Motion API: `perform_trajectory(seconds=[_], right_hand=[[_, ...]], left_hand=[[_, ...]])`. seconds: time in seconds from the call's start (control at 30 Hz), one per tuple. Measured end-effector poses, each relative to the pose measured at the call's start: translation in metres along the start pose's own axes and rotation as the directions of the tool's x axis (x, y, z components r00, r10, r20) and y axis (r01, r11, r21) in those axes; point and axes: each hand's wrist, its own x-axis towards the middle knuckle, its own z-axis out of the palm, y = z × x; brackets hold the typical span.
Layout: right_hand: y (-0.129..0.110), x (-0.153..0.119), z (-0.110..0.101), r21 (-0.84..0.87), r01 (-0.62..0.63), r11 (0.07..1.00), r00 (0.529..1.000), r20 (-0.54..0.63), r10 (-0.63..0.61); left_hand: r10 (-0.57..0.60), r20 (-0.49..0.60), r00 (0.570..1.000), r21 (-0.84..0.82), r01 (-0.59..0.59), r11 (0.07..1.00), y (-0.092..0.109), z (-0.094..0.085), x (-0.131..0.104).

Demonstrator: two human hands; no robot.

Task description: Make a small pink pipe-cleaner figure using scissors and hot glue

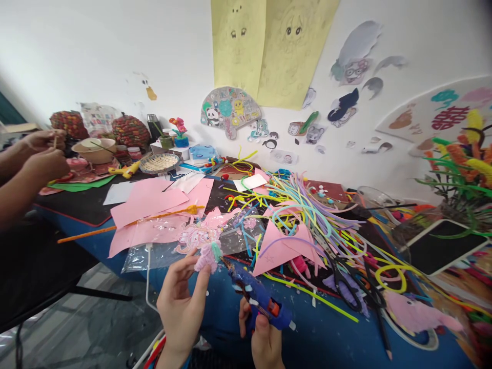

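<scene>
Between the thumb and fingers of my left hand (pixel 184 302) is a small fuzzy lilac piece (pixel 205 258) with a mint-green part, seemingly shaped from pipe cleaners. My right hand (pixel 261 330) grips a blue glue gun (pixel 261 297) by its handle. The gun's nozzle points up and left and is at the green part; whether it touches cannot be made out. Just behind the lilac piece lies a paper cutout of a cartoon figure (pixel 198 236) on a clear plastic sheet (pixel 154 256).
Pink paper sheets (pixel 154 200) and a heap of pastel pipe cleaners (pixel 307 205) cover the table. Black scissors (pixel 342 282), a pink fuzzy shape (pixel 415 312) and a tablet (pixel 442 246) lie at right. At far left, another person's hands (pixel 46 159) hold something small near a bowl (pixel 94 149).
</scene>
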Motion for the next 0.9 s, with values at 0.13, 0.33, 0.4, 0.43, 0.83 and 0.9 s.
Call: perform_trajectory(seconds=[0.13,0.33,0.4,0.43,0.83,0.9], right_hand=[[-0.011,0.004,0.001,-0.169,0.017,0.985,0.999,-0.033,-0.023],[-0.036,0.065,0.041,-0.755,0.129,0.643,0.986,0.026,-0.166],[-0.032,0.089,0.061,-0.883,0.115,0.455,0.982,0.031,-0.188],[-0.028,0.098,0.070,-0.920,0.105,0.377,0.984,0.041,-0.174],[-0.021,0.086,0.053,-0.907,0.122,0.402,0.988,0.072,-0.138],[-0.026,0.075,0.036,-0.901,0.117,0.418,0.974,0.020,-0.227]], left_hand=[[-0.039,-0.078,0.996,-0.068,0.034,0.997,0.004,-0.006,0.004],[-0.091,-0.142,0.986,-0.241,0.055,0.969,0.012,-0.015,0.009],[-0.109,-0.129,0.986,-0.249,0.075,0.966,0.014,-0.017,0.008],[-0.119,-0.115,0.986,-0.247,0.087,0.965,0.014,-0.018,0.007],[-0.303,0.214,0.929,-0.216,0.348,0.912,-0.031,0.015,0.007],[-0.357,0.250,0.900,-0.260,0.418,0.871,-0.036,0.021,0.004]])
